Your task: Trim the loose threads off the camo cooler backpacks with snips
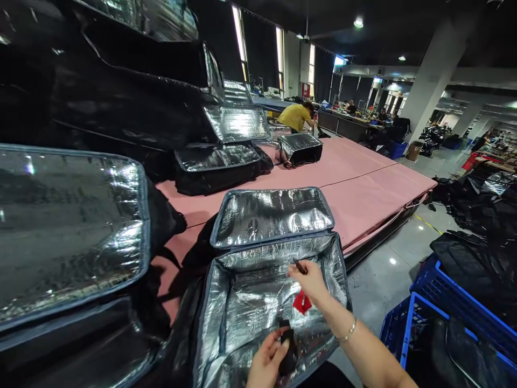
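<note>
An open bag with a silver foil lining (258,291) lies in front of me, its foil-lined lid (278,215) folded back. Low over the bag's near part, my left hand (269,355) pinches a black strap piece (287,350) between thumb and fingers. My right hand (309,280) is above the bag's inside, closed round a small dark tool (299,266) whose tip points up and left. Just below that hand is a red piece (301,303); whether it hangs or lies on the foil I cannot tell.
Large foil-lined black bags (72,226) are piled at the left. Behind stretches a pink-covered table (363,183) with another bag (301,149). A person in yellow (294,117) bends over its far end. Blue crates (407,328) with black bags stand at the lower right.
</note>
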A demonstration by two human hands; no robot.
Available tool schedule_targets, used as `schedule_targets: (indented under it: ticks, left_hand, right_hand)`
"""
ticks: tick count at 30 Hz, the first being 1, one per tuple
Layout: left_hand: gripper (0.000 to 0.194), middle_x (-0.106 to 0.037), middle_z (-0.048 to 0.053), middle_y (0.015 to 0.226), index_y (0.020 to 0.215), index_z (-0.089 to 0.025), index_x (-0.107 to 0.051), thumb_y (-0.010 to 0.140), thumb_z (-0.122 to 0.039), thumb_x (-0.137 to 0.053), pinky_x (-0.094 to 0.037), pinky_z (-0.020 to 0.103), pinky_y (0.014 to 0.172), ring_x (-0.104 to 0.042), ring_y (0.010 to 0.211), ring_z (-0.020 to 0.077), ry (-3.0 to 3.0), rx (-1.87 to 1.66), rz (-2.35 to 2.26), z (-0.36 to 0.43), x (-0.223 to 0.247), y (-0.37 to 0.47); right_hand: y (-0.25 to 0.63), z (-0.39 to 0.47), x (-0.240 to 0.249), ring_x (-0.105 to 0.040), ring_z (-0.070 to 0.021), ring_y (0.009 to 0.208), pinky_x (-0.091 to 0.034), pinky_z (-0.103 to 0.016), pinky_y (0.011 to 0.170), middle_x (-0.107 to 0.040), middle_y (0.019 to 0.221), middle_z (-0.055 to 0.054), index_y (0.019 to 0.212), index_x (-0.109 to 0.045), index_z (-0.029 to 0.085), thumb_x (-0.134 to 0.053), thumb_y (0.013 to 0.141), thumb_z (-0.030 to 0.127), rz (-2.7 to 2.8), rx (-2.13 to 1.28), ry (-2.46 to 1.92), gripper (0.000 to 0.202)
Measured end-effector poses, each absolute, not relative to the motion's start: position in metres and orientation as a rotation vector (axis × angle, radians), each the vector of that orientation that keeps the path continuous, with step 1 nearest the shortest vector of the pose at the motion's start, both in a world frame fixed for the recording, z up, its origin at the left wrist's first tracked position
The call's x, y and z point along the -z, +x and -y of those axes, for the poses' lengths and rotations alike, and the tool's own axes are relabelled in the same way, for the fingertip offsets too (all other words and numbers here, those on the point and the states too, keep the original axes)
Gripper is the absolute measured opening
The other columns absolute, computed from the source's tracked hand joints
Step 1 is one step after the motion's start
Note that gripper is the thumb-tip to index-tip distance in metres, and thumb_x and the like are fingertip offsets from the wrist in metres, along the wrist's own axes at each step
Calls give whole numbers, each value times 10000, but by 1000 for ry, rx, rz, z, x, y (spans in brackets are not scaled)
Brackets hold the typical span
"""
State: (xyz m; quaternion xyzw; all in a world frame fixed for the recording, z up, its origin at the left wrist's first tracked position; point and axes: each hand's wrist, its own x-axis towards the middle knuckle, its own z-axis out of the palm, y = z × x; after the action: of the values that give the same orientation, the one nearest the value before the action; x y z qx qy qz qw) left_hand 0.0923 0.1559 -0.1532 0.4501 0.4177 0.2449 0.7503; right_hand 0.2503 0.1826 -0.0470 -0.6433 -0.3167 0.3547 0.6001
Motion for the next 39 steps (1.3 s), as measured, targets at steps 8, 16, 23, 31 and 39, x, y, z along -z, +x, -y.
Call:
schedule_targets:
  ticks: [8, 16, 23, 31, 39]
  left_hand:
    - [519, -655, 52, 652, 855, -179, -593, 617, -639, -548, -456, 298, 581, -609, 607, 210, 1321, -457, -951, -143, 153, 96]
    - [361, -689, 89, 862, 893, -200, -608, 694, -489, -526, -456, 309, 672, -635, 794, 237, 1791, -499, -1152, -226, 68, 85]
    - [389, -671, 147, 713, 712, -82, -625, 639, -464, -649, -461, 255, 478, -578, 522, 148, 931, -686, -1065, -289, 25, 116]
    - [434, -651, 86, 687, 743, -85, -625, 623, -502, -646, -460, 233, 513, -563, 560, 125, 963, -882, -971, -282, 53, 121]
    - [471, -636, 59, 653, 717, -102, -617, 591, -554, -663, -462, 263, 553, -566, 569, 139, 981, -934, -930, -280, 57, 122]
  right_hand:
    - [253, -268, 37, -261, -62, 351, -205, -216, 365, -407, 391, 56, 553, -555, 149, -595, 693, 488, 498, -854, -1392, 369]
    - [247, -244, 60, -234, -58, 354, -177, -215, 380, -323, 369, 90, 601, -585, 136, -600, 623, 508, 525, -932, -1269, 373]
    - [248, -231, 66, -213, -66, 377, -178, -223, 410, -256, 395, 102, 662, -612, 129, -549, 651, 554, 633, -911, -1331, 430]
    - [236, -208, 61, -493, -161, 670, -335, -258, 624, -550, 698, -5, 765, -565, 176, -582, 717, 383, 755, -643, -1593, 213]
    - [219, -194, 41, -589, -178, 678, -341, -245, 600, -630, 741, -10, 917, -550, 215, -504, 841, 389, 1220, -255, -1983, 195]
